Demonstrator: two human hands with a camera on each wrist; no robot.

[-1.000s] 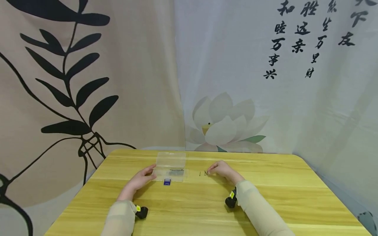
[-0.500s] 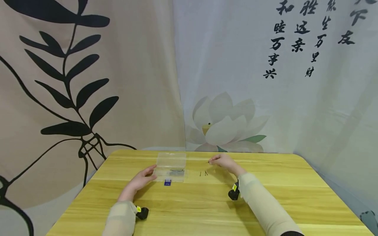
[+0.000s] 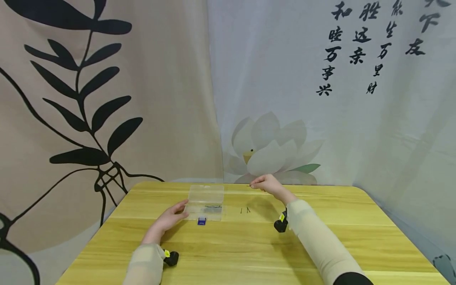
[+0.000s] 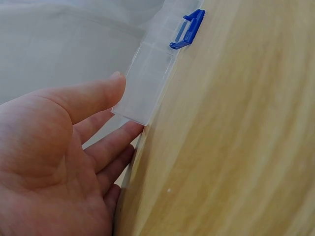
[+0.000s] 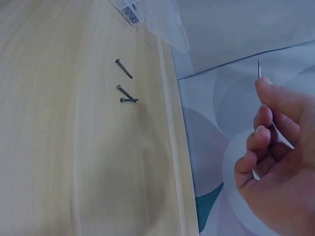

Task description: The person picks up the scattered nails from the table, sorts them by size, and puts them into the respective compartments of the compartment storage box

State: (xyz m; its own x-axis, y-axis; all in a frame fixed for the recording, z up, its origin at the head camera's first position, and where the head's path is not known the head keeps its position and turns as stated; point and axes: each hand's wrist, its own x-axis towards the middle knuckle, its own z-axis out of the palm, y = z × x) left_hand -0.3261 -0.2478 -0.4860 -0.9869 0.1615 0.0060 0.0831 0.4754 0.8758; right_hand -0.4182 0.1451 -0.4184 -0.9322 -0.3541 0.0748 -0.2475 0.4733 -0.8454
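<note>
A clear plastic box with a blue latch lies on the table, its transparent lid folded back. My left hand rests at the box's left end; in the left wrist view its thumb and fingers lie loosely extended against that end. My right hand is raised over the far part of the table, right of the box, and pinches a thin nail between thumb and index finger. Below it on the table lie a single nail and two crossing nails.
Dark nails sit in the box's right part. The wooden table ends at the back in front of a printed curtain. A black wrist camera hangs at the right sleeve and another wrist camera at the left.
My right hand has lifted from beside the nails on the table, rising upward and away with one nail pinched. The left hand has stayed at the box.
</note>
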